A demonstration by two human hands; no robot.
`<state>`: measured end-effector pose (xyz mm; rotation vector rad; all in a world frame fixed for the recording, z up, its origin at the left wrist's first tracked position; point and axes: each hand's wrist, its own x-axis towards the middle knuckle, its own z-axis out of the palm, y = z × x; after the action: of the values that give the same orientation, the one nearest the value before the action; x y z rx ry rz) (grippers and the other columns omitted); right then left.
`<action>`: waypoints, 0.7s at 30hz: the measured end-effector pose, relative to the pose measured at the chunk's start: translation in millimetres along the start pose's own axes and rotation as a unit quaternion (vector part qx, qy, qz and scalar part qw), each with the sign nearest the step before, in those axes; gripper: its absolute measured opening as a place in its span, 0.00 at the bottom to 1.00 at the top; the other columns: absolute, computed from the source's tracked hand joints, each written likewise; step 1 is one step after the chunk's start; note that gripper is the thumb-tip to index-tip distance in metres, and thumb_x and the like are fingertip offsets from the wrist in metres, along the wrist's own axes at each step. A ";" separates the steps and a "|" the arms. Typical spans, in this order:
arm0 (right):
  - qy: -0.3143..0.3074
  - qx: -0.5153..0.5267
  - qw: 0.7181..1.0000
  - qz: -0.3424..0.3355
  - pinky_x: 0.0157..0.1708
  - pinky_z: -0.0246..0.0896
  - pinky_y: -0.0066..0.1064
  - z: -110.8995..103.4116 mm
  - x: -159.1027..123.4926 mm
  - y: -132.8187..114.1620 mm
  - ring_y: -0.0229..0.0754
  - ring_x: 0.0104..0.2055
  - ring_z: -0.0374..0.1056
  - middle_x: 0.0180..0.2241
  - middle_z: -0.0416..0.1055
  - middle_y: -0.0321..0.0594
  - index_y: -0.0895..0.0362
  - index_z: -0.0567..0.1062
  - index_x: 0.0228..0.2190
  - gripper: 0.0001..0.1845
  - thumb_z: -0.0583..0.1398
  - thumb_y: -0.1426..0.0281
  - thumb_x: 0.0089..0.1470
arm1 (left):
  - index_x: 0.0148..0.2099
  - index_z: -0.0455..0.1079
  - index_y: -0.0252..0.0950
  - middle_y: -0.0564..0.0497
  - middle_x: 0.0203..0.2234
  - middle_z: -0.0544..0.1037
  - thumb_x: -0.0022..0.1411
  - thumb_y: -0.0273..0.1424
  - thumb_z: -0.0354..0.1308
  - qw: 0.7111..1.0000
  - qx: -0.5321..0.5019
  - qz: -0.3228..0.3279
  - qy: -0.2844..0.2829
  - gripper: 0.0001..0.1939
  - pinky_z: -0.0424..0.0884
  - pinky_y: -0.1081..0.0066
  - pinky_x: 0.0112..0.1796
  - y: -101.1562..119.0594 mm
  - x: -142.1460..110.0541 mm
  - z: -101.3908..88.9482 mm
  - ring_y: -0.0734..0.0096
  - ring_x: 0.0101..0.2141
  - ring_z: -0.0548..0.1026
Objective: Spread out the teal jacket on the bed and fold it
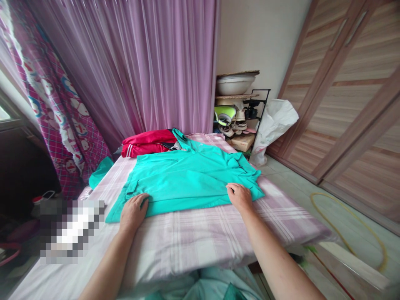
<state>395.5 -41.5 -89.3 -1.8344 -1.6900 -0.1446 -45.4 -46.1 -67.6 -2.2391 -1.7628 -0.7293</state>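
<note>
Head view: we have both hands on a teal shirt (187, 179) lying spread on the bed sheet (193, 246). Our left hand (133, 212) sits on the near hem, fingers loosely apart over the cloth. Our right hand (239, 197) rests by the shirt's right side, fingers narrow and lying on top. Neither seems to pinch, though from this angle we cannot tell. A red garment (146, 143) touches the shirt's far edge.

You get soft daylight from bright glass window (3, 113) at left edge, through sheer lilac curtain (134, 62). Teal polo shirt (184, 177) evenly lit, faint shadows. Beige wood-grain wardrobe doors (353, 108) bow at right edge. Coarse pixelated patch (71, 229) lower left.
</note>
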 end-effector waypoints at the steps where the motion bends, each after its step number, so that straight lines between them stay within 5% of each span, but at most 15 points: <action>1: 0.000 0.000 1.000 0.000 0.45 0.60 0.31 -0.2 -0.1 -0.3 0.43 0.45 0.73 0.43 0.80 0.39 0.52 0.83 0.35 0.16 0.54 0.72 0.57 | 0.47 0.76 0.37 0.43 0.44 0.82 0.66 0.42 0.45 1.000 0.001 -0.003 0.001 0.22 0.71 0.58 0.51 0.4 0.2 -0.5 0.56 0.47 0.78; 11: -0.027 -0.012 1.000 0.007 0.46 0.59 0.30 -5.6 0.5 -4.1 0.42 0.47 0.73 0.44 0.80 0.38 0.52 0.82 0.37 0.15 0.55 0.73 0.58 | 0.44 0.78 0.40 0.45 0.39 0.83 0.64 0.40 0.45 0.997 0.025 -0.022 -0.074 0.21 0.73 0.59 0.46 15.1 10.5 -19.3 0.55 0.43 0.79; 15: -0.025 -0.010 1.000 0.013 0.46 0.59 0.30 -5.9 0.5 -4.0 0.41 0.47 0.73 0.44 0.80 0.37 0.51 0.82 0.36 0.15 0.55 0.73 0.58 | 0.41 0.78 0.42 0.48 0.38 0.83 0.61 0.44 0.48 0.993 -0.091 -0.061 -0.053 0.20 0.74 0.62 0.44 37.2 24.3 -26.8 0.58 0.39 0.80; 17: -0.019 -0.010 1.000 0.011 0.46 0.59 0.30 -5.0 0.0 -3.4 0.41 0.46 0.72 0.44 0.80 0.38 0.51 0.82 0.36 0.15 0.55 0.72 0.58 | 0.40 0.79 0.41 0.48 0.38 0.83 0.59 0.48 0.52 0.971 -0.221 -0.086 -0.041 0.21 0.75 0.62 0.43 58.9 32.2 -38.0 0.58 0.39 0.80; 21: -0.016 -0.007 1.000 0.005 0.47 0.59 0.30 -3.0 -0.6 -1.8 0.42 0.46 0.72 0.44 0.80 0.38 0.52 0.82 0.36 0.15 0.55 0.72 0.58 | 0.39 0.78 0.37 0.45 0.38 0.83 0.57 0.51 0.60 0.873 -0.481 -0.073 -0.025 0.22 0.75 0.61 0.45 114.4 31.2 -91.1 0.56 0.42 0.78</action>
<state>394.7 -43.6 -86.6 -1.8641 -1.7064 -0.1246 45.6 -90.8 42.4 -2.6657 -1.8235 -1.9471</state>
